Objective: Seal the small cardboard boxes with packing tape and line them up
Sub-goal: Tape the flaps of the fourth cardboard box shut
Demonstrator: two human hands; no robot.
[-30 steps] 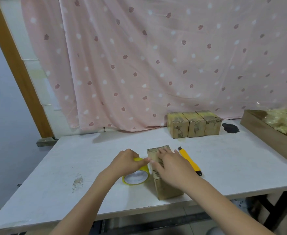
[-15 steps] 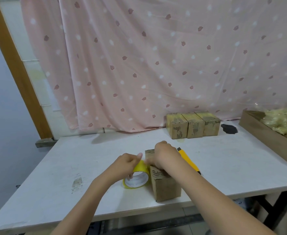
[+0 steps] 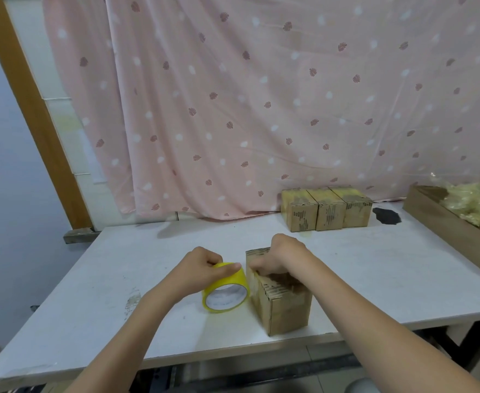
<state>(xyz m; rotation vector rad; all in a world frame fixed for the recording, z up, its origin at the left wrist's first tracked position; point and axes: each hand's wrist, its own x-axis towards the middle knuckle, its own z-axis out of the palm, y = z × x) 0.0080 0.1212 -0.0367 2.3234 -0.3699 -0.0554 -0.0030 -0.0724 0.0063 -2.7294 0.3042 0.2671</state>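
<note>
Your white table (image 3: 97, 282) fills the lower half of the frame, with the wooden tray (image 3: 443, 222) of pale packing filler at the right edge. Three sealed boxes (image 3: 326, 208) stand touching in a row, right of centre against the curtain, so that much of the job looks done.

The box you are working on (image 3: 282, 304) stands at lower centre, near the table's front edge. A second ago your right hand (image 3: 282, 256) lay flat along its top; now it has curled and drawn back to the box's upper left edge, fingertips pressing down there. I read that as anchoring the tape's end, though the strip itself is too faint to see.

Your left hand (image 3: 202, 268) still grips the yellow tape roll (image 3: 225, 289), thumb over the rim; the roll sits just left of the box, touching it or nearly so. The yellow knife, visible earlier beside the box, is now hidden behind your right arm. Next comes pulling tape across the seam.
</note>
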